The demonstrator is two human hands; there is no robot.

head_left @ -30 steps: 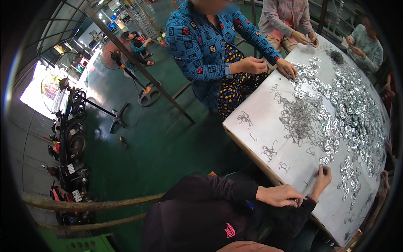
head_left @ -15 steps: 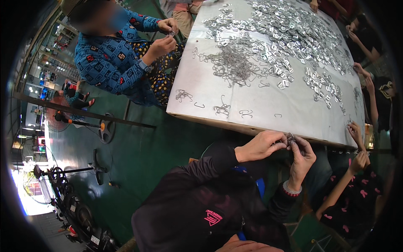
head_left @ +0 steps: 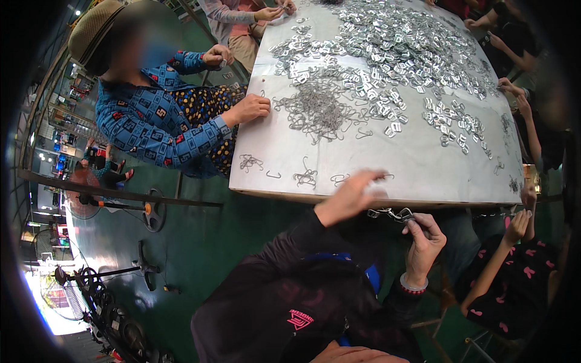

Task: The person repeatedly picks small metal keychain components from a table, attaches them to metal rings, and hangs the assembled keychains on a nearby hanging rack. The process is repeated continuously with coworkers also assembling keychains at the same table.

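My right hand (head_left: 425,245) is just off the near table edge, thumb and fingers pinching a small metal buckle (head_left: 404,215). Bent wire hooks (head_left: 381,213) stick out from that buckle to the left; how they join is too small to tell. My left hand (head_left: 351,198) reaches over the table edge, its fingers smeared by motion beside a loose wire hook. Whether those fingers hold anything cannot be made out. Another few wire hooks (head_left: 305,176) lie near the same edge, left of my left hand.
The white-covered table (head_left: 417,172) carries a heap of metal buckles (head_left: 399,45) and a pile of wire hooks (head_left: 318,109). At the left a co-worker in a blue patterned shirt (head_left: 163,133) reaches onto it. Other people work along the right side. A fan (head_left: 85,193) stands left.
My hands have parted: the left moved left and up over the table edge, while the right keeps the buckle. The co-worker's near hand has gone down to the table.
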